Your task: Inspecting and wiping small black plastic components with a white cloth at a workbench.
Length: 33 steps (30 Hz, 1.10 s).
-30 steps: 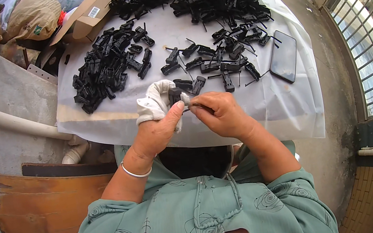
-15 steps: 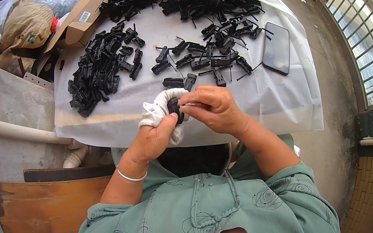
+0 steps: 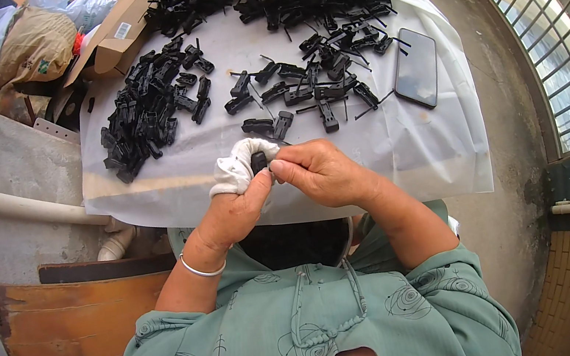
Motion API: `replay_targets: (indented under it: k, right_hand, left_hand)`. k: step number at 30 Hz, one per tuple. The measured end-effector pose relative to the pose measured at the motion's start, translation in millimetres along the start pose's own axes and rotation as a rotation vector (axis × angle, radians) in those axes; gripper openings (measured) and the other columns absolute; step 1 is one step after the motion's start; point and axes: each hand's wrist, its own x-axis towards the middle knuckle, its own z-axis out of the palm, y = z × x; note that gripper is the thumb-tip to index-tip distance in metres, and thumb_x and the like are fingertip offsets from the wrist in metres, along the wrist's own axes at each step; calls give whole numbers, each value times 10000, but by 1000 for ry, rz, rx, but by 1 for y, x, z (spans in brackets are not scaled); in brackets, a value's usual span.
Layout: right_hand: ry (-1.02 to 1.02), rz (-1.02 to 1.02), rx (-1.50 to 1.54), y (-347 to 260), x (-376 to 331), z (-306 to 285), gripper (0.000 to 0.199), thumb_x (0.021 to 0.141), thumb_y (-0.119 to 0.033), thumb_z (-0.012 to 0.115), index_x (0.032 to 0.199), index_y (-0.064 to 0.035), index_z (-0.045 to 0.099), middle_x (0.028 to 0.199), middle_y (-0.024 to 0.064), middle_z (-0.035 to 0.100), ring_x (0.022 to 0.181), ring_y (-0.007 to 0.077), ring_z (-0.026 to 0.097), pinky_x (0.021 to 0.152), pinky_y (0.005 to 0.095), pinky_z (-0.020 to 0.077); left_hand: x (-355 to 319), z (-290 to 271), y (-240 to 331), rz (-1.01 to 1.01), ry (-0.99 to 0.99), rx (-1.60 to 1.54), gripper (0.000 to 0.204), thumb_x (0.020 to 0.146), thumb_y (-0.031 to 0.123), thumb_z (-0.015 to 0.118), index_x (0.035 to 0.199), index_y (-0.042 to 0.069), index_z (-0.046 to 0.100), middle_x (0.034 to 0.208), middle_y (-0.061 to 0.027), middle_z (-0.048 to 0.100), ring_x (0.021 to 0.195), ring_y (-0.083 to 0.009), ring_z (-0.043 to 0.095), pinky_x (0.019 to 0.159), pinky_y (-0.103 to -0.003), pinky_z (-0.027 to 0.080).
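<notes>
Here, left grip (image 3: 232,212) clasps black part (image 3: 259,161) against white cloth (image 3: 229,177); right grip (image 3: 321,171) beside part, its hold unclear; best with part braced, pinch light.

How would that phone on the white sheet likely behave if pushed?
The phone would probably slide rather than roll or tip, since it lies flat. Its slab shape suggests it's stiff, and its glossy face might feel slippery.

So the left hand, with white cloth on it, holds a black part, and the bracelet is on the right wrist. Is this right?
Not quite: the head view shows the bracelet on the left wrist. The left hand, with white cloth on it, does hold a black part.
</notes>
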Motion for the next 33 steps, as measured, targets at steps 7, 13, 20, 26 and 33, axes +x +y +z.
replay_targets:
  k: [7, 13, 20, 26, 33]
  right_hand:
    - [66, 2, 69, 7, 1, 6, 256, 903, -180, 502, 738, 11, 544, 579, 79, 488, 547, 138, 423, 532, 312, 398]
    - [94, 0, -26, -3, 0, 6, 250, 892, -161, 509, 716, 15, 528, 585, 133, 505, 526, 226, 467, 522, 339, 400]
    - [216, -132, -117, 6, 2, 25, 250, 889, -126, 516, 690, 18, 474, 593, 156, 476, 500, 251, 401, 496, 344, 370]
    - [351, -136, -746, 1, -4, -6, 148, 844, -134, 569, 767, -22, 510, 664, 133, 550, 543, 306, 545, 492, 375, 424]
    - [315, -143, -838, 17, 1, -8, 119, 795, -110, 613, 799, -22, 532, 693, 116, 577, 577, 286, 579, 506, 366, 450]
  left_hand:
    - [3, -2, 2, 202, -36, 242, 177, 847, 10, 443, 1022, 9, 475, 878, -45, 512, 812, -112, 484, 757, -250, 425]
    - [2, 1, 0, -34, 2, 52, 210, 826, 1, 451, 1035, -6, 475, 855, -73, 531, 803, -140, 498, 742, -263, 434]
    - [0, -3, -13, 337, 123, 505, 260, 777, -9, 469, 1035, -39, 489, 912, -147, 544, 832, -223, 531, 778, -298, 439]
    - [27, -56, 24, 543, 548, 1384, 595, 717, 109, 666, 1265, 4, 457, 1217, -250, 474, 1122, -368, 446, 966, -397, 356]
    - [16, -33, -4, 154, 309, 389, 250, 906, 99, 484, 1125, -17, 516, 1019, -122, 593, 819, -161, 602, 675, -267, 494]
